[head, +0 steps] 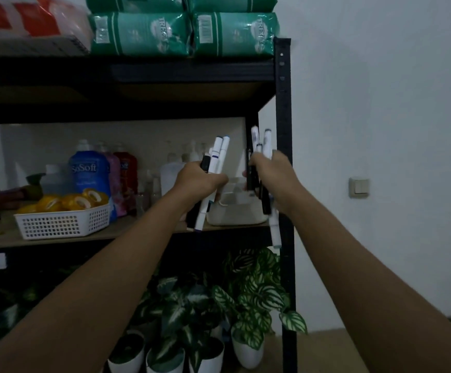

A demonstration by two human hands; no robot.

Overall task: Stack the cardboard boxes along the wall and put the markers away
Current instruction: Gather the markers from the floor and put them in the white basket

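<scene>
Both my arms reach toward the middle shelf of a black metal rack. My left hand (200, 180) grips a bundle of white and black markers (217, 157), their ends sticking out above and below the fist. My right hand (272, 170) grips a second bundle of markers (262, 142) close to the rack's right post. Between and just beyond the two hands a clear plastic container (236, 211) stands on the wooden shelf board. No cardboard box stack shows, apart from a brown edge at the bottom right corner.
A white perforated basket (63, 223) of yellow tape rolls sits left on the shelf, with refill pouches and bottles (90, 170) behind. Green packs (184, 33) lie on top. Potted plants (205, 319) stand below. The rack post (283, 130) is beside my right hand; a wall switch (358, 187) is right.
</scene>
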